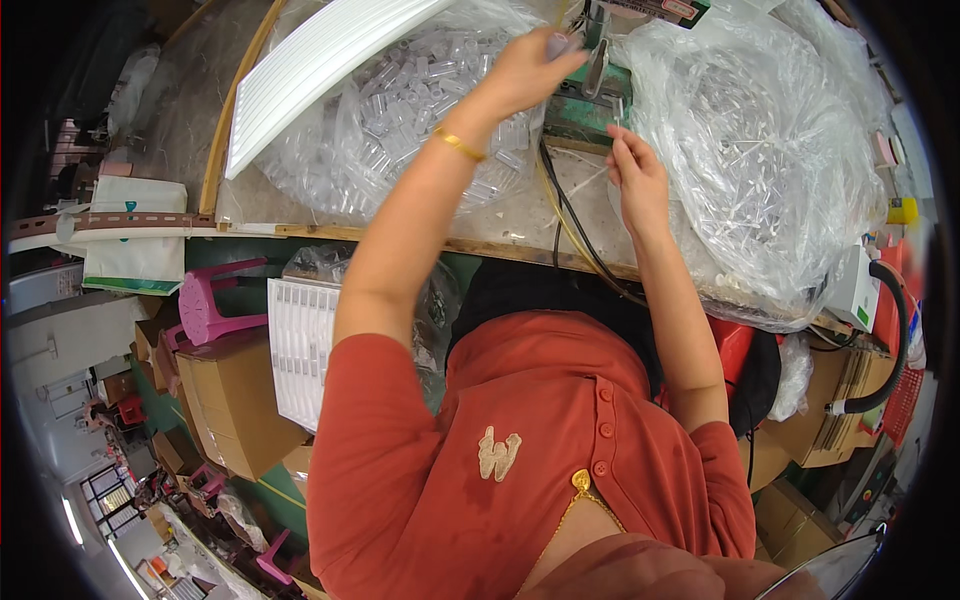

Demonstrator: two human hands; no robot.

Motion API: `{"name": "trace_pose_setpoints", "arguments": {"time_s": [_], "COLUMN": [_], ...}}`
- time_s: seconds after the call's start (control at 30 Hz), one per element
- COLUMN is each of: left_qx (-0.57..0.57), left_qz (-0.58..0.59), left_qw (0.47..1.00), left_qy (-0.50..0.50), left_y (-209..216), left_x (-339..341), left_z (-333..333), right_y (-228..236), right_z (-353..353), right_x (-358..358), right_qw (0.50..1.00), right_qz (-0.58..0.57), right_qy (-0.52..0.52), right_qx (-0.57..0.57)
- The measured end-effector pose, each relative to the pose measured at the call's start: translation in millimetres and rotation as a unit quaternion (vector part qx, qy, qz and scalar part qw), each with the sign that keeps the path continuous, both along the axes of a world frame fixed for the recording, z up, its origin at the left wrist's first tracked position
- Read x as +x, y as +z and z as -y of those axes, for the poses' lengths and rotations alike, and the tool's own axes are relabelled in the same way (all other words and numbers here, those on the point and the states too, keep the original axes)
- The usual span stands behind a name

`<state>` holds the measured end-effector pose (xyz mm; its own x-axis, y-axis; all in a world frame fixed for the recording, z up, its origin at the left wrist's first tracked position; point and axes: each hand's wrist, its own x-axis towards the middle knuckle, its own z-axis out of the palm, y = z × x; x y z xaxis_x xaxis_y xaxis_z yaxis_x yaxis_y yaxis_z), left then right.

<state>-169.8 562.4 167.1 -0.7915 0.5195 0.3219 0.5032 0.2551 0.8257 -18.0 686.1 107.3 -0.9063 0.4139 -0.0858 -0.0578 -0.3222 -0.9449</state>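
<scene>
Cluttered tabletop [500,225]: left hand [530,70] pinching a small clear tube [556,44] at the green press [590,100], right hand [635,175] loosely curled just below; fingers could get nipped.

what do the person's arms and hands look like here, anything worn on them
Both forearms are bare, with short orange-red sleeves ending near the elbows. The left hand has a thin gold bangle at the wrist. The right hand shows no glove, ring or wristband that can be made out.
</scene>
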Motion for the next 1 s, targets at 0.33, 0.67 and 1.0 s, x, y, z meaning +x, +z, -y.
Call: {"name": "trace_pose_setpoints", "arguments": {"time_s": [0.33,0.67,1.0], "left_qx": [-0.375,-0.270,0.208], "left_qz": [-0.161,0.058,0.222], "left_qw": [0.906,0.939,0.953], "left_qy": [-0.109,-0.206,-0.003], "left_y": [-54.3,-2.0,22.5], "left_x": [47.6,39.9,19.6], "left_z": [83.3,67.7,-31.3], "right_y": [-10.9,15.2,36.2], "right_z": [9.4,-5.1,-10.6], "right_x": [9.9,14.6,-48.3], "right_qw": [0.964,0.896,0.967], "right_qz": [0.045,-0.029,-0.071], "right_qy": [0.098,0.051,-0.079], "right_qx": [0.244,0.441,0.230]}}
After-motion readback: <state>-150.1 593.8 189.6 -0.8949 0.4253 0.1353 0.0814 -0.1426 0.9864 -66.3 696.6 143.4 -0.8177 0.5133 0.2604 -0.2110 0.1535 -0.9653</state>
